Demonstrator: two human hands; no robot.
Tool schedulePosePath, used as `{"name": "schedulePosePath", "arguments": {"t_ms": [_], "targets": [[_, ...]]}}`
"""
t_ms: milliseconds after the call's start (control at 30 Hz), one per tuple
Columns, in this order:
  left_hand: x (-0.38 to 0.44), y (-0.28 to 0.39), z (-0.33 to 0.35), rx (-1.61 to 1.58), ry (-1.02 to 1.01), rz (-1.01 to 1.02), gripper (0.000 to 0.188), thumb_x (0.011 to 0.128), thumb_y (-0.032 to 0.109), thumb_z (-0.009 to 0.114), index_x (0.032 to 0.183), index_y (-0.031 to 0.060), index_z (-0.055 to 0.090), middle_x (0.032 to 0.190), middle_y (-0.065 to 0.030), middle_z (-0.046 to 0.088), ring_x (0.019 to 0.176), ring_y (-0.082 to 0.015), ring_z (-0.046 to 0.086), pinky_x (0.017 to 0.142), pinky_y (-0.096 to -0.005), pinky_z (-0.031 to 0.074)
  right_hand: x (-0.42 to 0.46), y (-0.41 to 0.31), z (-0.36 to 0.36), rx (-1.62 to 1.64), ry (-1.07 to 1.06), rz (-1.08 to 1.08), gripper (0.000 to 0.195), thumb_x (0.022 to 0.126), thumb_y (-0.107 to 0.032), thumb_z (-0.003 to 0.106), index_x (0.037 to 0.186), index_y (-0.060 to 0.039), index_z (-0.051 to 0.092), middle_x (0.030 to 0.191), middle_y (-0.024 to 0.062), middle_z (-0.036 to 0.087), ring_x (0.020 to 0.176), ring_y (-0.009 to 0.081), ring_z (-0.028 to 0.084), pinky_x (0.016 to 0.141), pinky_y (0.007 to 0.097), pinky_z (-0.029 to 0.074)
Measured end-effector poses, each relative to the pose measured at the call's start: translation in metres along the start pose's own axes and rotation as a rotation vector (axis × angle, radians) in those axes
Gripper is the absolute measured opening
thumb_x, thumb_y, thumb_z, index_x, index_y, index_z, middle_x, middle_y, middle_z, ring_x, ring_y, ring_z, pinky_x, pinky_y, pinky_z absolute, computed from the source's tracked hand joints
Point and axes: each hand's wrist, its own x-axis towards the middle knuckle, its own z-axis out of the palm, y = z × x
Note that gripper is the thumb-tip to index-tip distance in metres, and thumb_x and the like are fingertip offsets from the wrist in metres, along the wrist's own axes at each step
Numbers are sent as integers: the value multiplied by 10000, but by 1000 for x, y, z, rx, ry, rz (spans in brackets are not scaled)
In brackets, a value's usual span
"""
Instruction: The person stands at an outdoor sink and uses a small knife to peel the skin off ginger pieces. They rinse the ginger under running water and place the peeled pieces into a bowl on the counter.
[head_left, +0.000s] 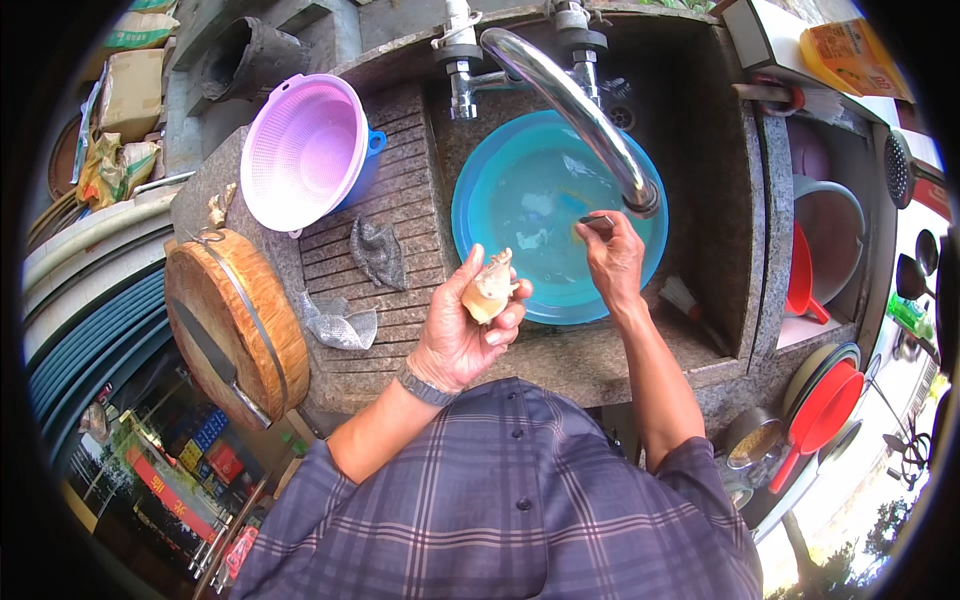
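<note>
Between the thumb and fingers of my left hand (463, 319) is a piece of ginger root (491, 289). Its lower part looks smooth and pale yellow, while the upper end is knobbly. My right hand (616, 259) pinches a small dark metal tool (598, 221), mostly hidden by the fingers, so its kind is unclear. That hand hovers over a blue plastic basin (466, 169) of water standing in the stone sink (701, 225). A curved chrome faucet (570, 97) arches over the basin.
Left are a pink colander (307, 150) in a blue basin (360, 176), mesh scrubbing cloths (379, 251), more ginger (220, 206) and a round wooden chopping block (232, 330) bearing a kitchen knife (214, 352). A brush (690, 307) leans inside the sink; red scoops (829, 405) sit right.
</note>
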Motion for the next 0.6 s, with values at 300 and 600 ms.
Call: {"name": "schedulePosePath", "arguments": {"t_ms": [300,600], "targets": [[7,9,-12,153,57,25,544,967,522,531,1054,-11,604,844,-108,553,683,-174,525,433,-240,403,-6,-25,-4,479,-293,320,209,838,-38,727,1019,15,638,912,111,715,870,169,671,802,304,526],[3,-8,14,434,203,141,329,956,414,580,1015,94,629,763,-10,604,555,-80,504,396,-196,325,-42,-110,-18,524,-330,-272,240,798,36,753,1008,-5,644,995,106,705,898,206,693,819,310,555]]}}
